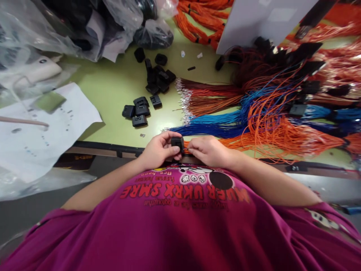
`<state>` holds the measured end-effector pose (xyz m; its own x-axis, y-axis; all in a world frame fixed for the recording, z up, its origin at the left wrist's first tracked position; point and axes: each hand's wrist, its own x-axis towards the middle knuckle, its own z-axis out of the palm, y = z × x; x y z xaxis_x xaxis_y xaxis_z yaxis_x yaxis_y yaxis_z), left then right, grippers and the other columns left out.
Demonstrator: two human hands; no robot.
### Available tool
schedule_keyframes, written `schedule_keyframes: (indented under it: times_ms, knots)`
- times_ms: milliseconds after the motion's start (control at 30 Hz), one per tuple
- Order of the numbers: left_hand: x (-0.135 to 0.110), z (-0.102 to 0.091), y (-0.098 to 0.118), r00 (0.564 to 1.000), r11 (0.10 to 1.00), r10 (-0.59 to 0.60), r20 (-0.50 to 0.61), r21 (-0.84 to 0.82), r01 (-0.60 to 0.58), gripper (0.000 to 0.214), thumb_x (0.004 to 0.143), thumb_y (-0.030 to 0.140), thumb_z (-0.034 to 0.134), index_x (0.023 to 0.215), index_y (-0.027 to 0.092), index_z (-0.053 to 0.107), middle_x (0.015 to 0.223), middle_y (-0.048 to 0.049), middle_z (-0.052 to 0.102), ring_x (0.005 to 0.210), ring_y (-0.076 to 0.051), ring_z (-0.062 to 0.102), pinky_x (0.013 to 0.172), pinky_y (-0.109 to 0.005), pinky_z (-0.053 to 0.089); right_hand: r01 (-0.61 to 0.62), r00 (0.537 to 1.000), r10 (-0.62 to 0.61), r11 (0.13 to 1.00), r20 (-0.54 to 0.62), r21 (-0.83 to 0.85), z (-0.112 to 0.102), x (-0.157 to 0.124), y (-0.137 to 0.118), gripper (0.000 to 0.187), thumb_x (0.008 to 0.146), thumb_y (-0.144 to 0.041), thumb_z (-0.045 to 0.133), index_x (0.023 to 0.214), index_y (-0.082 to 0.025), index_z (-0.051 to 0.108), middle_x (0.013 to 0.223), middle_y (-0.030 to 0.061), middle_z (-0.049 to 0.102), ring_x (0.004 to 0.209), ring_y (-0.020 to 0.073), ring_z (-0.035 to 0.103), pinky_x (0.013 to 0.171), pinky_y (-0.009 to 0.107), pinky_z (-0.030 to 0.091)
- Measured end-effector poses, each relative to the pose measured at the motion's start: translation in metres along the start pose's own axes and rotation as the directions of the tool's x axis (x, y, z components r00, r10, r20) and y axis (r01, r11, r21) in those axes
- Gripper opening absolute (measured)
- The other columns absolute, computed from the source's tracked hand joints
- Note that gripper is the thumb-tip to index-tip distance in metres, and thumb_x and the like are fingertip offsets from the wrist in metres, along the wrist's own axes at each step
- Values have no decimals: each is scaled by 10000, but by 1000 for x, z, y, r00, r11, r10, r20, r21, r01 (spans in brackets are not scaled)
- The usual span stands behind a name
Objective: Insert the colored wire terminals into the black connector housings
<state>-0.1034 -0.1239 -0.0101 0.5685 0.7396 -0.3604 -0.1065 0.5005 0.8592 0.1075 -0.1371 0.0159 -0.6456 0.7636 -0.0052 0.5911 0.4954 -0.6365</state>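
My left hand (161, 151) grips a black plastic connector housing (177, 143) between thumb and fingers at the table's front edge. Close beside it on the right, my right hand (208, 151) is closed in a pinch by the orange wires (234, 143). What sits between its fingertips is too small to make out, though a wire seems likely from its place at the housing. Blue wires (214, 130) with metal terminals lie just beyond my hands, and brown and red wires (217, 99) lie farther back.
Several black housings (140, 109) lie left of the wire ends, with a heap of more housings (160, 77) behind. A white paper sheet (76, 113) lies at the left. Plastic bags (118, 22) crowd the back left. A grey panel (254, 22) stands at the back right.
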Motion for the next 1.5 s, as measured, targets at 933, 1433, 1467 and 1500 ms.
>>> schedule_keyframes:
  times_ms: [933, 1433, 1467, 1500]
  knots:
    - [23, 6, 54, 998, 905, -51, -47, 420, 66, 320, 766, 200, 666, 1056, 159, 537, 665, 9, 638, 520, -115, 615, 558, -258, 529, -143, 988, 156, 919, 5, -367, -90, 3, 96, 263, 847, -232, 473, 1009, -168, 670, 927, 44, 707, 819, 159, 621, 729, 260, 412]
    - [97, 31, 86, 997, 993, -68, -46, 90, 72, 320, 747, 20, 611, 1038, 147, 572, 817, -33, 625, 565, -108, 638, 537, -237, 555, -218, 885, 416, 766, -208, 605, -73, 32, 63, 102, 781, -228, 551, 839, -155, 593, 564, -52, 556, 462, 61, 468, 465, 203, 372]
    - [99, 31, 83, 996, 995, -87, -30, 56, 89, 314, 744, 33, 627, 1030, 150, 574, 790, -27, 624, 555, -106, 634, 521, -225, 552, -223, 884, 426, 746, -191, 628, -69, 34, 65, 100, 774, -245, 565, 822, -158, 579, 575, -52, 564, 460, 61, 472, 459, 200, 373]
    - [100, 31, 79, 995, 995, -101, -12, 21, 101, 315, 736, 46, 650, 1022, 153, 574, 777, -21, 621, 555, -104, 634, 519, -218, 553, -234, 877, 443, 731, -185, 640, -66, 34, 68, 110, 770, -257, 574, 823, -160, 574, 581, -52, 571, 469, 63, 484, 463, 196, 377]
